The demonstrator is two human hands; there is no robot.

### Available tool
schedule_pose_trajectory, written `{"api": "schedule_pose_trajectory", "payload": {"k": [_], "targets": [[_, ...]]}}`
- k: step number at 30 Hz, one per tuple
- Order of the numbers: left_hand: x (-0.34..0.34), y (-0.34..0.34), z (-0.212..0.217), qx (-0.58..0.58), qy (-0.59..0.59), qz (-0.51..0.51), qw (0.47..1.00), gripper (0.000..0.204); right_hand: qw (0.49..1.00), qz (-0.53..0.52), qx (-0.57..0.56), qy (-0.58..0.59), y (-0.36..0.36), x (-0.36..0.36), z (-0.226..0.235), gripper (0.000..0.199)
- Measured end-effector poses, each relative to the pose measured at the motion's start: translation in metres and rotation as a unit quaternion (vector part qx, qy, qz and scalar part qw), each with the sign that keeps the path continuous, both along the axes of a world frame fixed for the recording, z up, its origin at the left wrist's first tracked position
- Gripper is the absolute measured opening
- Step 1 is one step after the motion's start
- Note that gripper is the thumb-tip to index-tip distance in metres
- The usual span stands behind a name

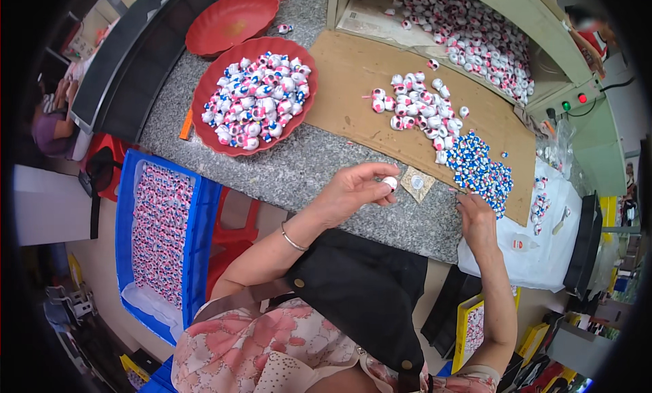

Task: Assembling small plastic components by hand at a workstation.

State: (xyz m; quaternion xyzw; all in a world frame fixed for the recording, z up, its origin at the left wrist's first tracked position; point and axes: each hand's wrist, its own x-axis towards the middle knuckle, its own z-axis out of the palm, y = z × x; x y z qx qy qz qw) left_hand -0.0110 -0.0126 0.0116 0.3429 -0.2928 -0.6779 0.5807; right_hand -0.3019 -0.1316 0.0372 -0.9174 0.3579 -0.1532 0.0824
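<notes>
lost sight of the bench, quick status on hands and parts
Left hand pinching small white piece. Right hand beside blue-and-white pile, grip unclear. Speckled square between hands.

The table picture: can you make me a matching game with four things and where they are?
Things:
1. bracelet
2. blue bin
3. pile of blue-and-white bits
4. white piece

Places:
A. on the cardboard
B. in the left hand
C. around the left wrist
D. beside the grey table

Right pairs: 1-C, 2-D, 3-A, 4-B
</notes>
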Motion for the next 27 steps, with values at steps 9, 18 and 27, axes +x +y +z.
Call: {"api": "schedule_pose_trajectory", "payload": {"k": [9, 18, 27], "targets": [[0.004, 0.011, -0.013, -0.006, 0.017, 0.015, 1.0, 0.031, 0.998, 0.02, 0.043, 0.029, 0.021, 0.007, 0.004, 0.02], [0.004, 0.011, -0.007, -0.018, -0.068, 0.025, 0.997, 0.032, 0.993, 0.069, 0.046, -0.083, 0.016, 0.059, 0.021, 0.013], [0.007, 0.002, 0.005, -0.075, -0.218, 0.093, 0.969, 0.033, 0.987, 0.147, -0.009, 0.07, -0.001, 0.087, 0.021, 0.017]]}}
